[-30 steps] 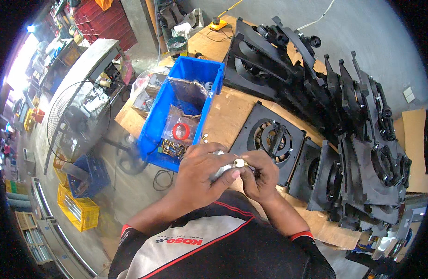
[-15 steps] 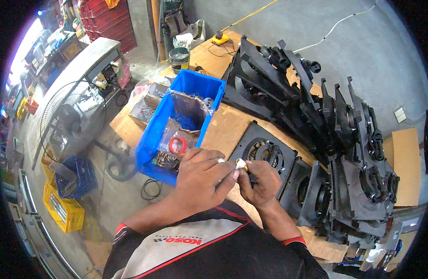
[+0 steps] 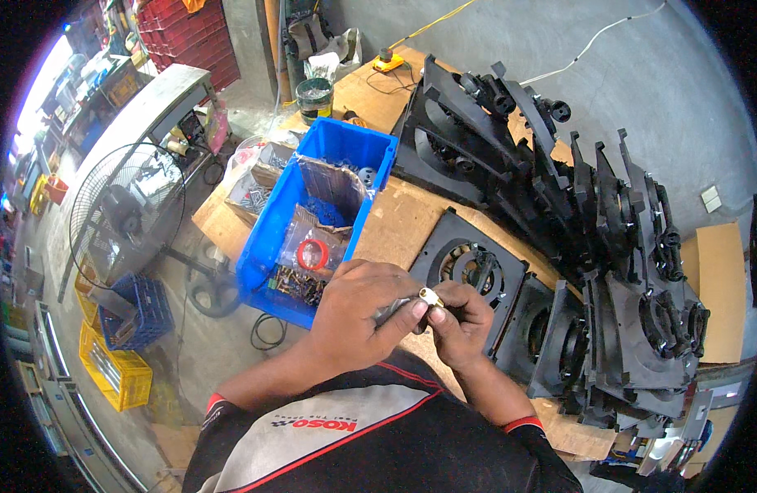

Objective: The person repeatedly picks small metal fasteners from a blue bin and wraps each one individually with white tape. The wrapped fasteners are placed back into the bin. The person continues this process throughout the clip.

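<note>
Both hands meet in front of my chest, over the wooden bench [image 3: 403, 222]. My left hand [image 3: 364, 314] is closed around a grey metal part whose end shows between the fingers. My right hand [image 3: 459, 322] pinches a small pale brass-coloured piece [image 3: 430, 297] against that part. Just beyond the hands lies a flat black plastic panel with a round opening [image 3: 470, 264]. A blue plastic bin [image 3: 317, 215] with small parts, clear bags and a red ring stands to the left of the hands.
Several black panels [image 3: 609, 246] stand stacked along the bench's right side and back. A floor fan [image 3: 125, 210], a blue crate [image 3: 132, 312] and a yellow crate [image 3: 111, 370] sit on the floor at left. A tin and a yellow tool lie at the far end.
My view has shifted a little, so the bench and bin sit elsewhere in the picture. Both hands stay together on the small parts, with only slight finger movement.
</note>
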{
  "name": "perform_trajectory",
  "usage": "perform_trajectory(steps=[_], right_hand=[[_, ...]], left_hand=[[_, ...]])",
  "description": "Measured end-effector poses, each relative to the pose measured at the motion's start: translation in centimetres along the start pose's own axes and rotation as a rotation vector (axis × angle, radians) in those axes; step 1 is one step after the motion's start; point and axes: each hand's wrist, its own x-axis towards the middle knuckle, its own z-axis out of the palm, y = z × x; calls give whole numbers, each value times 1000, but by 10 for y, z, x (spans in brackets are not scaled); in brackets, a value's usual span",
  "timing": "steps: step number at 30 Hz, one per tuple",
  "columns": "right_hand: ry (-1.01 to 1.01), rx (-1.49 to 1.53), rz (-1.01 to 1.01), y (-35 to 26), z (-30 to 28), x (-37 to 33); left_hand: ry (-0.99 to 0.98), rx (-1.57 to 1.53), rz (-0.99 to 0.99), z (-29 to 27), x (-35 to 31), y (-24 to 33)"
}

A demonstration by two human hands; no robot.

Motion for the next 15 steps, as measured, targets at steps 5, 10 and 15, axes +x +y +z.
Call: perform_trajectory(steps=[5, 10, 15], right_hand=[[-147, 280, 253, -4, -4, 5], [-149, 307, 465, -4, -5, 0], [-135, 208, 424, 0, -1, -4]], left_hand=[[8, -128, -42, 5, -2, -8], [-55, -70, -6, 1, -2, -12], [-10, -6, 34, 4, -9, -15]])
